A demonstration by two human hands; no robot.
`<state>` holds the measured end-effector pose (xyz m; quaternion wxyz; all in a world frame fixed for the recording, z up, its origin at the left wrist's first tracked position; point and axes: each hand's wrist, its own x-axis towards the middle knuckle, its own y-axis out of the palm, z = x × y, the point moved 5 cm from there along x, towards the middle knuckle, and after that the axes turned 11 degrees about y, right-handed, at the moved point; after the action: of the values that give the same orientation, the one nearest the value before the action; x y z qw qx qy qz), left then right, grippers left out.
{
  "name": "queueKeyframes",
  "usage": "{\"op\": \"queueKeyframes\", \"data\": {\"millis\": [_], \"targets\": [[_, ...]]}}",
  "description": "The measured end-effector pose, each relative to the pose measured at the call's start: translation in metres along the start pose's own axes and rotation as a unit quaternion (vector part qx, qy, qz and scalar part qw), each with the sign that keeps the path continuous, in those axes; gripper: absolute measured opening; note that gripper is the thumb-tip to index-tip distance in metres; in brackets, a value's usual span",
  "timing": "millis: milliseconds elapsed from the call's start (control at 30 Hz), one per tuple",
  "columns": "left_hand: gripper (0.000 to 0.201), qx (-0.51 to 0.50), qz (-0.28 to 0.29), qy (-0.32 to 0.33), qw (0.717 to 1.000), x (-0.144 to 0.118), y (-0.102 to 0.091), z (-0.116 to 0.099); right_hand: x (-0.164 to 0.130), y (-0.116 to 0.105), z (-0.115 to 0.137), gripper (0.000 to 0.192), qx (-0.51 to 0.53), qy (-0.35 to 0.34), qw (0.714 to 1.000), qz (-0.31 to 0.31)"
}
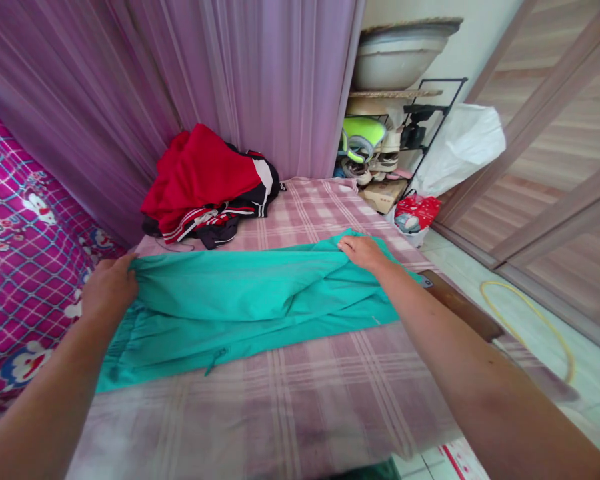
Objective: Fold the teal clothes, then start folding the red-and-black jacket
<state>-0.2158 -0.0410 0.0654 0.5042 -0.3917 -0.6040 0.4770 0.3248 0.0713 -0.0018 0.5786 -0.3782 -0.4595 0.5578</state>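
Head view: teal garment (240,287) lay lengthwise across the mid of a plaid sheet (260,413), between both hands. Fabric was thin & smooth w/ soft wrinkles, gathered approx. like elastic at the L end; a zip w/ a pull cord sat nr the front edge, a small pale mark nr the R end. L hand (111,287) gripped the far L corner, fingers closed on cloth; R hand (364,252) pinched the far edge nr the R end, thumb & fingers tight together.

Sheet was soft, mauve w/ pale stripes. Behind the garment, a crumpled red, black & white clothes pile (210,180) lay up against a pleated purple curtain (280,87). Pink cartoon-print cloth (10,220) hung at L, close to the L hand.

Edges/room: bare sheet ran along the garment's front edge; R side of sheet ended above pale tiles (447,250), where a yellow hose (545,313) curved nr wood-grain doors (545,167). A flat brown item (463,310) lay by the garment's R end, partly behind the R forearm.

Containers: rack (447,107) held shoes (387,160); round pale basin (405,60) stood up top, contents hidden. Red bag (427,210) had light-coloured stuff in it; white bag (463,143) bulged, contents not visible
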Motion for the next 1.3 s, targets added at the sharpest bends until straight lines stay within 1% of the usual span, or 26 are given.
{"op": "queueKeyframes", "data": {"millis": [33, 100, 167, 233, 300, 367, 400, 467, 533, 567, 633, 700, 733, 833, 867, 900, 967, 1033, 1167, 1300], "targets": [[0.057, 0.000, 0.004, 0.011, 1.000, 0.003, 0.004, 0.001, 0.002, 0.003, 0.001, 0.029, 0.009, -0.002, 1.000, -0.002], [0.056, 0.004, -0.014, 0.026, 1.000, 0.007, 0.011, -0.002, 0.004, 0.010, 0.001, 0.029, 0.039, -0.012, 0.999, 0.006], [0.052, 0.014, -0.041, 0.042, 0.998, 0.004, 0.018, -0.017, 0.004, 0.017, -0.002, 0.026, 0.056, -0.017, 0.998, 0.013], [0.050, 0.010, -0.057, 0.087, 0.995, -0.004, 0.024, -0.047, 0.003, 0.020, -0.004, 0.023, 0.042, -0.014, 0.999, 0.011], [0.048, -0.012, -0.039, 0.183, 0.982, -0.015, 0.031, -0.092, 0.002, 0.021, -0.002, 0.022, 0.011, -0.002, 1.000, 0.009], [0.045, -0.037, -0.025, 0.287, 0.957, -0.025, 0.035, -0.138, 0.002, 0.018, 0.003, 0.025, -0.026, 0.028, 0.999, 0.007], [0.044, -0.046, -0.021, 0.319, 0.946, -0.027, 0.037, -0.156, 0.003, 0.014, 0.005, 0.029, -0.044, 0.053, 0.998, -0.002], [0.042, -0.066, -0.010, 0.349, 0.935, -0.022, 0.040, -0.184, 0.006, 0.004, 0.009, 0.036, -0.071, 0.119, 0.990, -0.041], [0.041, -0.081, 0.012, 0.354, 0.932, -0.006, 0.046, -0.201, 0.011, -0.006, 0.009, 0.043, -0.080, 0.189, 0.976, -0.070], [0.041, -0.087, 0.025, 0.355, 0.931, 0.004, 0.050, -0.207, 0.015, -0.009, 0.007, 0.046, -0.080, 0.220, 0.970, -0.068], [0.042, -0.097, 0.053, 0.356, 0.928, 0.024, 0.059, -0.217, 0.021, -0.009, 0.001, 0.050, -0.068, 0.264, 0.962, -0.034], [0.041, -0.106, 0.080, 0.351, 0.927, 0.042, 0.069, -0.226, 0.026, -0.007, -0.006, 0.046, -0.040, 0.263, 0.964, -0.009], [0.041, -0.109, 0.095, 0.345, 0.927, 0.049, 0.074, -0.230, 0.027, -0.006, -0.009, 0.045, -0.022, 0.250, 0.968, -0.019], [0.039, -0.114, 0.140, 0.322, 0.929, 0.060, 0.089, -0.237, 0.022, -0.006, -0.019, 0.049, 0.004, 0.223, 0.971, -0.080], [0.039, -0.111, 0.150, 0.317, 0.930, 0.062, 0.093, -0.238, 0.019, -0.005, -0.022, 0.050, -0.003, 0.226, 0.970, -0.085], [0.038, -0.106, 0.154, 0.313, 0.931, 0.063, 0.097, -0.238, 0.016, -0.002, -0.025, 0.050, -0.015, 0.233, 0.969, -0.077], [0.035, -0.090, 0.150, 0.311, 0.934, 0.064, 0.100, -0.237, 0.014, 0.003, -0.026, 0.050, -0.043, 0.241, 0.969, -0.043], [0.030, -0.074, 0.144, 0.310, 0.937, 0.065, 0.100, -0.236, 0.015, 0.004, -0.023, 0.052, -0.062, 0.236, 0.969, -0.027], [0.025, -0.045, 0.118, 0.287, 0.949, 0.067, 0.095, -0.237, 0.022, -0.003, -0.016, 0.052, -0.067, 0.220, 0.972, -0.058], [0.026, -0.031, 0.060, 0.264, 0.962, 0.063, 0.087, -0.239, 0.024, -0.005, -0.017, 0.045, -0.082, 0.230, 0.968, -0.049]]}}
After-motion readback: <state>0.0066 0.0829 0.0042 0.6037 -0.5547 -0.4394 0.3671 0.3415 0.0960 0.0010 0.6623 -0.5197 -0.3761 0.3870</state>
